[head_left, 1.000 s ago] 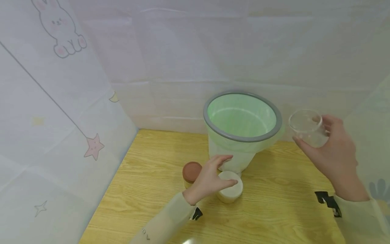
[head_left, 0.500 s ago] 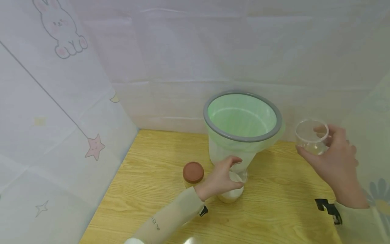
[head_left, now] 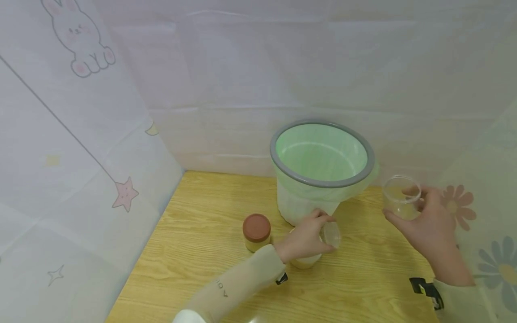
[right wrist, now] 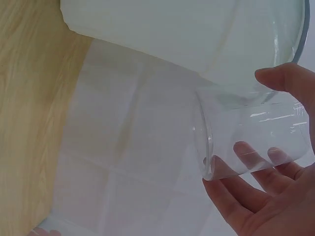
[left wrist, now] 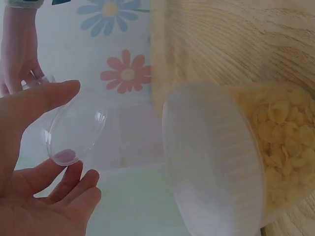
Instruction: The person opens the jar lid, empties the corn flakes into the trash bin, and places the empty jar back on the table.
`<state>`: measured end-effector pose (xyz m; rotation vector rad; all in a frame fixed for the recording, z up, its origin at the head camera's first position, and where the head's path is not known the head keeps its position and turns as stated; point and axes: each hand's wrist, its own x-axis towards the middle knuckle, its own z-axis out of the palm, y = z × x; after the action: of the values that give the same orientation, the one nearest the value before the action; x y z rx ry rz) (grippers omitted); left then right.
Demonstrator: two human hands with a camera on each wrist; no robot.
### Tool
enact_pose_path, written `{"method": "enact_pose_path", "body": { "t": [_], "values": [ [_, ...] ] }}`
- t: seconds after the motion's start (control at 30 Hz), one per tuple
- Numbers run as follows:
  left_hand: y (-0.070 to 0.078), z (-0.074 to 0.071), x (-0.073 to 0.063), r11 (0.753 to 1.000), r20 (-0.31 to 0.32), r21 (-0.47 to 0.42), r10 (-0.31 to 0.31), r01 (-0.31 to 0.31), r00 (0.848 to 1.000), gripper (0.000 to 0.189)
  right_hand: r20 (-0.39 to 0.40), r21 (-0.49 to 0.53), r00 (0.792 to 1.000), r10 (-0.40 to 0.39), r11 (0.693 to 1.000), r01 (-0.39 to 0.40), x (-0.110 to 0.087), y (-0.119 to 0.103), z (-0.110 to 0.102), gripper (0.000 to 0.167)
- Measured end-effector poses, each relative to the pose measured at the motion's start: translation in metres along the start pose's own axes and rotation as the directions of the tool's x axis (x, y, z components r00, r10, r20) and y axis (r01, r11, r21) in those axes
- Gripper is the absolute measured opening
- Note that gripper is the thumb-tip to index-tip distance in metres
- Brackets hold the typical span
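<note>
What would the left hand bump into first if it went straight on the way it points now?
Probably the clear cup in the right hand: in the head view, the left hand points across toward it. Depth is unclear here, so the hands might miss.

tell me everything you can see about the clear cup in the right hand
The clear cup is colourless, see-through and roughly cylindrical, with a round open rim and smooth, shiny walls. It may be glass or hard plastic; I can't tell which. No contents can be made out. The right hand grips its side, thumb opposite fingers, holding it roughly upright, clear of the table, to the right of the bin in the head view.
</note>
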<state>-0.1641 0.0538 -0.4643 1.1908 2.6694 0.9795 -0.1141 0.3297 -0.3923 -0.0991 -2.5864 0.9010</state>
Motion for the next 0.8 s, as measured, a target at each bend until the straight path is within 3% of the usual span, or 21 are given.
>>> {"method": "enact_pose_path", "body": {
  "t": [0.2, 0.33, 0.43, 0.67, 0.8],
  "values": [
    [0.004, 0.017, 0.012, 0.995, 0.042, 0.098, 0.011, -0.015, 0.999, 0.068, 0.056, 0.047, 0.996, 0.062, 0.997, -0.065, -0.015, 0.015, 0.021, 0.071],
    [0.009, 0.029, 0.02, 0.984, 0.102, 0.176, -0.029, 0.011, 0.994, 0.067, 0.092, 0.077, 0.992, 0.085, 0.993, -0.092, -0.031, 0.028, 0.043, 0.069],
    [0.012, 0.038, 0.028, 0.963, 0.129, 0.27, -0.064, 0.027, 0.99, 0.065, 0.113, 0.097, 0.99, 0.088, 0.99, -0.099, -0.041, 0.036, 0.056, 0.068],
    [0.018, 0.057, 0.048, 0.862, 0.19, 0.506, -0.09, -0.019, 0.978, 0.057, 0.125, 0.134, 0.985, 0.123, 0.981, -0.14, -0.054, 0.049, 0.075, 0.07],
    [0.022, 0.069, 0.054, 0.787, 0.248, 0.616, -0.147, -0.039, 0.958, 0.045, 0.12, 0.1, 0.982, 0.143, 0.983, -0.155, -0.06, 0.056, 0.085, 0.072]
  ]
}}
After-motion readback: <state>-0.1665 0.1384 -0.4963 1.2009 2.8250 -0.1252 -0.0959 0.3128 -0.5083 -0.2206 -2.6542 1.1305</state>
